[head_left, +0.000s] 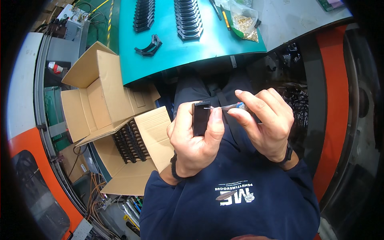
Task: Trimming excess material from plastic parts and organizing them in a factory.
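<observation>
My left hand (pixel 191 150) is closed around a small black plastic part (pixel 201 120), held up in front of my body with its flat dark face showing between thumb and fingers. From the right, my right hand (pixel 269 124) pinches a slim, pointed metal tool (pixel 225 107) with a bit of blue near the fingers. The tool's tip reaches the upper part of the black piece, close to my left thumb; whether it touches the surface I cannot tell. My right fingers hide most of the tool's rear end.
On the green-topped table stand two rows of curved black parts (pixel 189 20), with one loose curved part (pixel 149 46) nearer me. A clear bag of small brass-coloured pieces (pixel 245 27) lies beside a yellow pen-like tool (pixel 225 18). At left are open cardboard boxes (pixel 94 102), one holding black parts (pixel 130 142).
</observation>
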The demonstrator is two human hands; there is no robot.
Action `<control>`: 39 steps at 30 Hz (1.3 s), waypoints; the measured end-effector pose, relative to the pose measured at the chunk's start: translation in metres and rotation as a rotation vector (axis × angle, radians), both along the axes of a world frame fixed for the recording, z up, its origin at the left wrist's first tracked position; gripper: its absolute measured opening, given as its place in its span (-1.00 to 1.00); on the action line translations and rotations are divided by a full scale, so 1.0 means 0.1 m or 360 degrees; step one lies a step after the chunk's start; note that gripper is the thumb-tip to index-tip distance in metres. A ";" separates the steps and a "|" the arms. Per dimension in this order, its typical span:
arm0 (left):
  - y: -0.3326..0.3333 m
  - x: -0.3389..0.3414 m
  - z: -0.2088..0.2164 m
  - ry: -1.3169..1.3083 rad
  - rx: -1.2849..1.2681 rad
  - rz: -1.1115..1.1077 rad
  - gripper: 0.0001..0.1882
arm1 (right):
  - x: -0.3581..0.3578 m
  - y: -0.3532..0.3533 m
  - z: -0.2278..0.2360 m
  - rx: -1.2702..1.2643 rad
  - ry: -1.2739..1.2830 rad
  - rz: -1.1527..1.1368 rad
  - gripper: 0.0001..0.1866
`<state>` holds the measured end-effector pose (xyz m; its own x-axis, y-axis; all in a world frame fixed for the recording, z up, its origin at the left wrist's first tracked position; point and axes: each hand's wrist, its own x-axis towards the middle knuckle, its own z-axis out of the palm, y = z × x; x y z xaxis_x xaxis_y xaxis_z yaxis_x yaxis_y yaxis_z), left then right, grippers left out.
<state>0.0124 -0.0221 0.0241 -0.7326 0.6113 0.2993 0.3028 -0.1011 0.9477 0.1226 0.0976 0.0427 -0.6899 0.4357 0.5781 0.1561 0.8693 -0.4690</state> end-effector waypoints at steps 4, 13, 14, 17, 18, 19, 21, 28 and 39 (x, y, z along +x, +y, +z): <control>-0.01 0.00 -0.01 0.0013 0.0026 -0.0005 -0.82 | 0.01 -0.01 0.01 -0.0008 0.0002 0.0002 -0.63; -0.01 0.01 0.00 -0.0034 0.0035 0.0015 -0.83 | 0.01 -0.02 0.00 -0.0006 -0.0012 -0.0007 -0.63; -0.01 0.02 0.00 -0.0045 0.0034 0.0009 -0.83 | 0.01 -0.03 0.00 -0.0008 -0.0013 -0.0008 -0.63; 0.00 0.02 -0.01 -0.0006 0.0020 0.0037 -0.83 | 0.01 -0.03 -0.01 -0.0003 -0.0014 -0.0009 -0.64; 0.00 0.02 -0.01 0.0019 -0.0003 0.0027 -0.83 | 0.01 -0.03 -0.01 -0.0008 -0.0019 -0.0018 -0.64; -0.01 0.00 -0.01 0.0043 -0.0026 0.0016 -0.83 | 0.02 -0.03 0.00 -0.0013 -0.0023 -0.0027 -0.64; -0.02 0.00 -0.01 0.0044 -0.0048 0.0009 -0.83 | 0.01 -0.03 0.01 -0.0029 -0.0024 -0.0038 -0.64; -0.04 -0.04 -0.06 -0.0413 -0.0007 0.0034 -0.80 | 0.04 -0.03 -0.01 -0.0195 -0.0019 -0.0104 -0.66; 0.36 -0.99 -0.76 -0.0286 -0.0128 0.0075 -0.74 | 0.34 0.02 -0.34 -0.0542 -0.0169 -0.0351 -0.79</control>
